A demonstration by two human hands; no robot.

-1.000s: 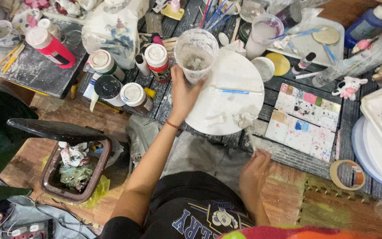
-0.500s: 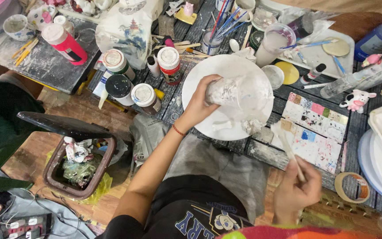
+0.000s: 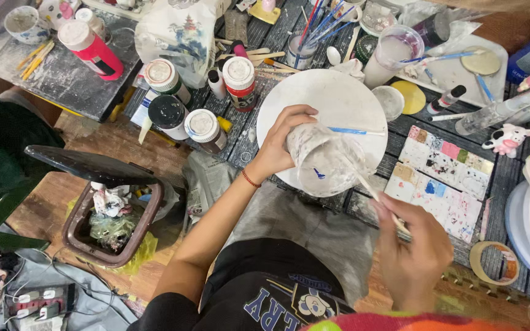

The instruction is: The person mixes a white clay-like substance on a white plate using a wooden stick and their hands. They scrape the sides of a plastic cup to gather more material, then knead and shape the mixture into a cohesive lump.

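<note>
Holding: the left hand point(image 3: 277, 144) wraps around a clear plastic cup point(image 3: 323, 162), tilted over the white round plate point(image 3: 338, 98) on the worktop point(image 3: 504, 178).
Right hand: the right hand point(image 3: 415, 248) is closed on a thin brush point(image 3: 372, 190), whose tip goes into the cup's mouth.
Handling: the cup looks light and thin, so I judge it bends under a hard squeeze; its wall is smeared with paint and may be slippery. The side wall, where the fingers already sit, seems the best place to hold.
Brush: stiff and slim, easy to pinch near its far end.
Around: paint bottles point(image 3: 203, 125) stand left, a stained palette point(image 3: 446, 178) right, a tape roll point(image 3: 492, 263) near right.
In the way: a blue-handled brush point(image 3: 354, 131) lies across the plate, just beside the cup.
</note>
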